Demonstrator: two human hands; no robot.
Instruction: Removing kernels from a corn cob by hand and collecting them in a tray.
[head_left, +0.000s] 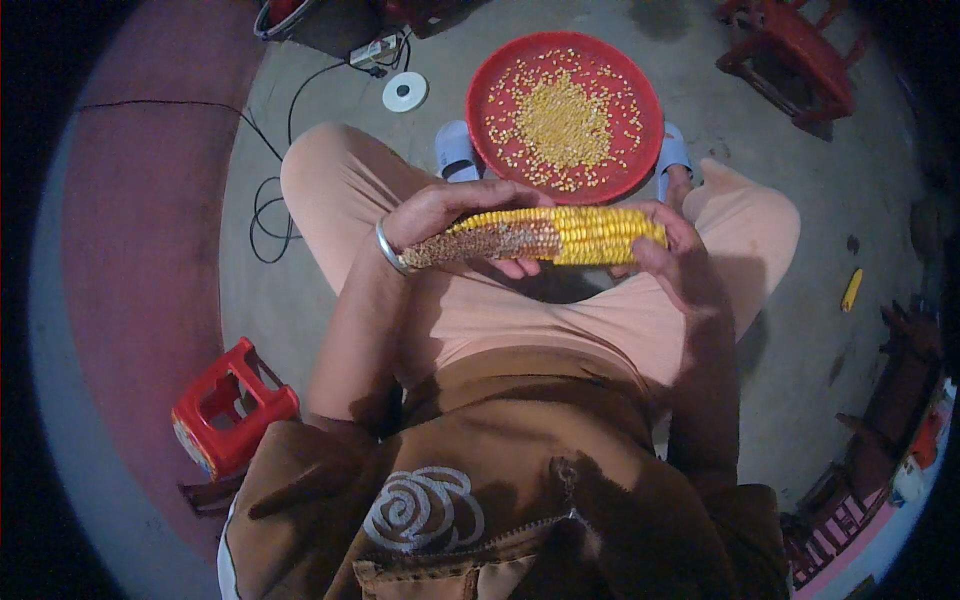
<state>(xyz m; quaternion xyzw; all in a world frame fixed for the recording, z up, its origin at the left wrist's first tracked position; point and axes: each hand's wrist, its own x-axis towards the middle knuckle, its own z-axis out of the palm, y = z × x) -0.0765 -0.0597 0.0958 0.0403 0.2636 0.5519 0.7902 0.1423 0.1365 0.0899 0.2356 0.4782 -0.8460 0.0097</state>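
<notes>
An ear of dried yellow corn (600, 234) lies level across my lap, held between both hands. Kernels cover its right half and a strip along the upper edge, while the left part is bare brown cob. My left hand (457, 210), with a metal bangle at the wrist, wraps the bare end from behind. At the kernel-covered end, my right hand (675, 247) grips with the thumb in front. Just beyond the hands, a round red plastic tray (487, 161) stands on the floor between my slippered feet, with loose corn kernels (566, 124) heaped at its middle.
A red plastic stool (255, 390) lies tipped at left. Black cables (292, 120) run to a power strip (375, 51) near a white disc (405, 91). Another corn ear (851, 291) rests on the floor at right. A red chair (802, 67) stands at far right.
</notes>
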